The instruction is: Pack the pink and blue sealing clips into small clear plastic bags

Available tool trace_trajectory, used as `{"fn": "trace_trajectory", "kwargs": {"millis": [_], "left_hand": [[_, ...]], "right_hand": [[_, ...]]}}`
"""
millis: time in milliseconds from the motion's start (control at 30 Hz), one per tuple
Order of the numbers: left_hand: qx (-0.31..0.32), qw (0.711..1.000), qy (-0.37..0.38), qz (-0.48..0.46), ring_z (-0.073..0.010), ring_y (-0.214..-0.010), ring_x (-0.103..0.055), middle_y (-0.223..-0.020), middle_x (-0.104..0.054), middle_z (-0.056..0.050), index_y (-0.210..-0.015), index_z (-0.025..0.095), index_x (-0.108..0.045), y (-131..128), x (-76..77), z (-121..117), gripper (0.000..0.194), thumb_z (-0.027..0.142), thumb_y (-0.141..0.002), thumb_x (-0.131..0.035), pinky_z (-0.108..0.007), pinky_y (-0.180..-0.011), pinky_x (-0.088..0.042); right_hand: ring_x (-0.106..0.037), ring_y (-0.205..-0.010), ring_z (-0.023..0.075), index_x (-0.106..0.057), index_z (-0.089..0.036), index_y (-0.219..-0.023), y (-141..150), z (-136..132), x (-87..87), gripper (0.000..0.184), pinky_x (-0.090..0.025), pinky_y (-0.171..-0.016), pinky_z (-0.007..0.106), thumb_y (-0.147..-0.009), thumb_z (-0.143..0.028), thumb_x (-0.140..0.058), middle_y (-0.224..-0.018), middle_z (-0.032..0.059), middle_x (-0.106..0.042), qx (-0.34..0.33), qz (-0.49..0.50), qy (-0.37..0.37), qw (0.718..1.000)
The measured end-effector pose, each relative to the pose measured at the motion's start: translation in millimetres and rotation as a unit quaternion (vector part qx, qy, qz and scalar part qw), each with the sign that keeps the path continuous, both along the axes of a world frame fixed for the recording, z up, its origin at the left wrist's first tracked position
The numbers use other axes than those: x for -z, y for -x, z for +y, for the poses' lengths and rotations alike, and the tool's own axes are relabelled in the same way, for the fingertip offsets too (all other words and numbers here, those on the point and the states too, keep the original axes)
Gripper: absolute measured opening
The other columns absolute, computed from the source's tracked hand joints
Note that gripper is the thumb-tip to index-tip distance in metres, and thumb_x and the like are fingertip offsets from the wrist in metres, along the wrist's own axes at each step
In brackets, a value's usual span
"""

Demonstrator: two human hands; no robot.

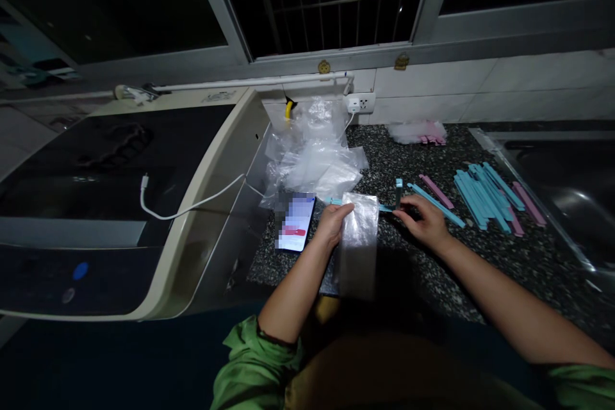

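My left hand is closed, pinching a clear plastic bag near its top edge with the thumb on the front. The bag hangs down over the counter's front edge. A light-blue bag sealing clip runs crosswise at the bag's top and shows on both sides of it. My right hand is closed at the clip's right end, where a blue-tipped arm stands up apart from the bag. The right fingertips are partly hidden. Just right of that hand lie a loose blue clip and a pink clip.
Several blue clips are piled by the metal sink. A phone lies left of my hands. Clear bags are heaped behind it, near a wall socket. A washing machine with a white cable borders the left.
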State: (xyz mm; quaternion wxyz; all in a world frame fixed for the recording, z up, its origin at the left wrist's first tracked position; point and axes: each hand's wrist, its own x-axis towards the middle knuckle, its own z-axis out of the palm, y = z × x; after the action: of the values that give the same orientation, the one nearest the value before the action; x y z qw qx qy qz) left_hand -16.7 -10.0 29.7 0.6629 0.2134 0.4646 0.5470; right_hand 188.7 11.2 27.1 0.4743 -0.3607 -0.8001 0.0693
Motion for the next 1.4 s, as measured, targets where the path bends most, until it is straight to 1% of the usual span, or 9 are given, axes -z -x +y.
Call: {"fn": "trace_trajectory", "kwargs": {"millis": [167, 300, 433, 567, 733, 900, 1067, 1233, 1400], "left_hand": [[0.001, 1.0, -0.009, 0.006, -0.0112, -0.044, -0.051, -0.047, -0.06, -0.002, -0.047, 0.012, -0.059, -0.2, 3.1, 0.4, 0.034, 0.036, -0.036, -0.081, -0.024, -0.05, -0.036], [0.001, 1.0, -0.007, 0.016, -0.0115, -0.043, -0.051, -0.047, -0.06, -0.002, -0.047, 0.012, -0.059, -0.3, 1.5, 0.0, 0.036, 0.037, -0.036, -0.081, -0.024, -0.05, -0.036], [-0.003, 1.0, -0.01, 0.021, -0.0113, -0.043, -0.051, -0.046, -0.06, -0.001, -0.047, 0.012, -0.058, -0.8, -0.8, -0.5, 0.037, 0.038, -0.034, -0.081, -0.024, -0.049, -0.036], [0.002, 0.999, -0.01, 0.035, -0.0118, -0.044, -0.051, -0.047, -0.06, -0.001, -0.049, 0.012, -0.059, -0.5, 2.0, 0.2, 0.035, 0.038, -0.037, -0.08, -0.024, -0.049, -0.036], [0.011, 0.999, -0.014, 0.049, -0.0116, -0.044, -0.051, -0.049, -0.06, -0.002, -0.05, 0.011, -0.06, 1.2, 5.6, 0.8, 0.032, 0.037, -0.043, -0.079, -0.024, -0.05, -0.036], [0.009, 0.998, -0.016, 0.052, -0.0123, -0.046, -0.052, -0.051, -0.061, -0.002, -0.053, 0.011, -0.061, 1.4, 7.7, 1.5, 0.032, 0.037, -0.043, -0.078, -0.024, -0.05, -0.036], [-0.002, 0.998, -0.017, 0.065, -0.0103, -0.043, -0.049, -0.048, -0.059, 0.0, -0.05, 0.011, -0.06, 1.0, 9.5, 3.0, 0.031, 0.035, -0.041, -0.078, -0.023, -0.048, -0.034], [-0.001, 0.997, -0.019, 0.069, -0.0103, -0.044, -0.049, -0.049, -0.059, 0.0, -0.052, 0.012, -0.06, 1.2, 10.1, 3.2, 0.03, 0.035, -0.043, -0.076, -0.023, -0.049, -0.034], [0.001, 0.996, -0.021, 0.085, -0.0099, -0.045, -0.048, -0.048, -0.058, 0.001, -0.051, 0.013, -0.059, 0.7, 10.3, 3.0, 0.028, 0.035, -0.044, -0.075, -0.022, -0.048, -0.033]], "right_hand": [[-0.062, -0.068, 0.0183, -0.06, -0.023, -0.088, 1.6, -0.2, -3.4, 0.011, -0.051, -0.063, 0.033, -0.079, -0.029, -0.058, -0.076, 0.0044, -0.067, -0.017, -0.008, -0.012, 1.0], [-0.063, -0.072, 0.0184, -0.061, -0.022, -0.091, 2.0, -0.3, -3.0, 0.012, -0.052, -0.065, 0.034, -0.08, -0.026, -0.059, -0.081, 0.0049, -0.068, -0.027, -0.016, -0.013, 0.999], [-0.063, -0.072, 0.0176, -0.061, -0.022, -0.095, 2.8, 0.4, -3.5, 0.016, -0.052, -0.064, 0.032, -0.08, -0.02, -0.059, -0.082, 0.005, -0.068, -0.041, -0.023, -0.057, 0.997], [-0.063, -0.074, 0.0176, -0.06, -0.021, -0.098, 3.8, 0.3, -5.1, 0.02, -0.052, -0.064, 0.032, -0.079, -0.016, -0.06, -0.083, 0.0058, -0.068, -0.053, -0.034, -0.08, 0.995], [-0.063, -0.075, 0.0178, -0.061, -0.021, -0.098, 3.5, 0.0, -4.3, 0.019, -0.052, -0.067, 0.032, -0.079, -0.017, -0.059, -0.085, 0.0062, -0.068, -0.052, -0.04, -0.074, 0.995], [-0.063, -0.076, 0.0177, -0.062, -0.021, -0.098, 3.1, 0.3, -2.8, 0.019, -0.052, -0.068, 0.032, -0.08, -0.019, -0.058, -0.085, 0.0067, -0.069, -0.047, -0.053, -0.069, 0.995], [-0.063, -0.075, 0.0179, -0.064, -0.021, -0.097, 3.6, 1.0, -2.1, 0.017, -0.053, -0.069, 0.033, -0.081, -0.021, -0.057, -0.083, 0.0069, -0.069, -0.043, -0.065, -0.054, 0.995], [-0.063, -0.075, 0.0176, -0.064, -0.02, -0.097, 3.9, 1.0, -0.7, 0.017, -0.053, -0.068, 0.033, -0.082, -0.021, -0.056, -0.083, 0.0075, -0.068, -0.042, -0.071, -0.052, 0.995], [-0.064, -0.076, 0.0169, -0.064, -0.021, -0.099, 4.6, -0.5, 1.7, 0.019, -0.054, -0.068, 0.031, -0.084, -0.022, -0.054, -0.085, 0.0077, -0.067, -0.041, -0.068, -0.031, 0.996]]}}
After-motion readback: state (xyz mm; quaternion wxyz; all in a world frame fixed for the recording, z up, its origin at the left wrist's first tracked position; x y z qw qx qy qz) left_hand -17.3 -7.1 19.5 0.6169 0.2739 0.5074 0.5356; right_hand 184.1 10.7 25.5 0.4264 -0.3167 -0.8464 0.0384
